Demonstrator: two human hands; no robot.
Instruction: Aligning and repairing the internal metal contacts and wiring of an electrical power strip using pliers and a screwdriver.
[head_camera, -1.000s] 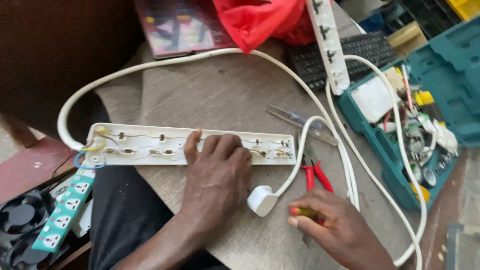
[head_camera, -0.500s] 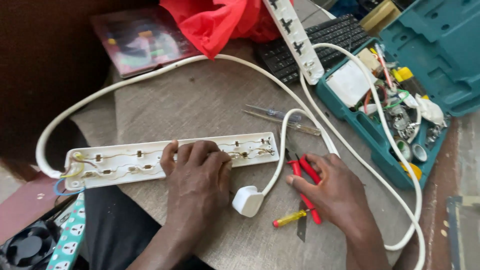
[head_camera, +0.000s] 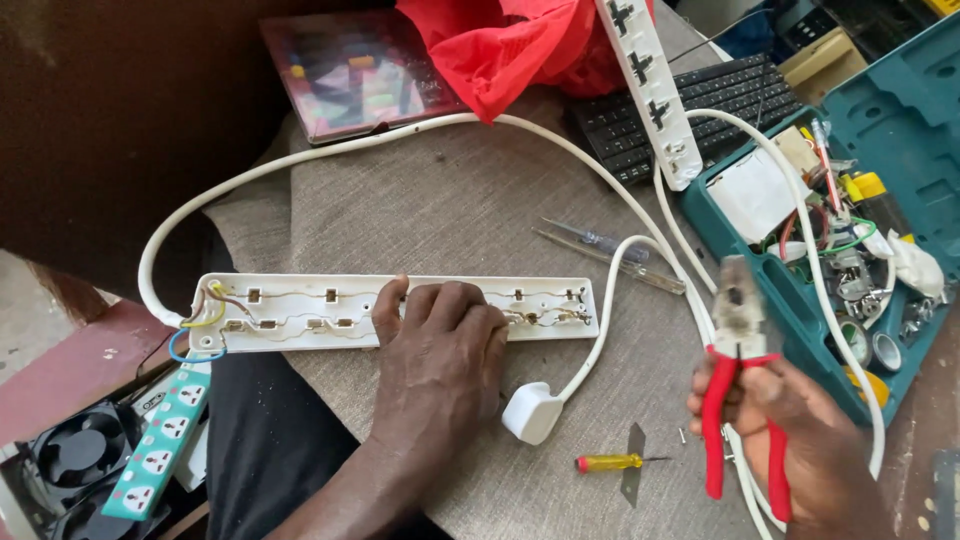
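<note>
At the bottom of the frame, a small yellow-handled screwdriver (head_camera: 610, 462) lies on the grey-brown cloth-covered work surface (head_camera: 450, 210), beside a white moulded mains plug (head_camera: 532, 412) at the end of a white round cable (head_camera: 300, 165).

In the lower right, the right hand (head_camera: 800, 440) has its fingers curled tight around the red handles of a pair of metal pliers (head_camera: 738, 380), the tool's tip pointing up, off the surface. The pliers look rigid and fairly weighty, and the red sleeves give the surest hold.

At lower centre, the left hand (head_camera: 440, 355) lies palm down, fingers spread a little and pressed flat on the opened white plastic power strip base (head_camera: 300, 312), which stretches across the middle left of the frame with its brass contact strips and coloured wires bare. It looks light, stiff and easily cracked, with delicate wiring, so it is best held by the plastic edges.

At the lower left lies a green socket cover (head_camera: 160, 450). Further up, centre right, rests a clear-handled tester screwdriver (head_camera: 605, 243). At the right edge sits an open teal plastic toolbox (head_camera: 900, 130). At the top are a second white power strip (head_camera: 650, 85), a black keyboard (head_camera: 720, 100) and red crumpled cloth (head_camera: 510, 45).
</note>
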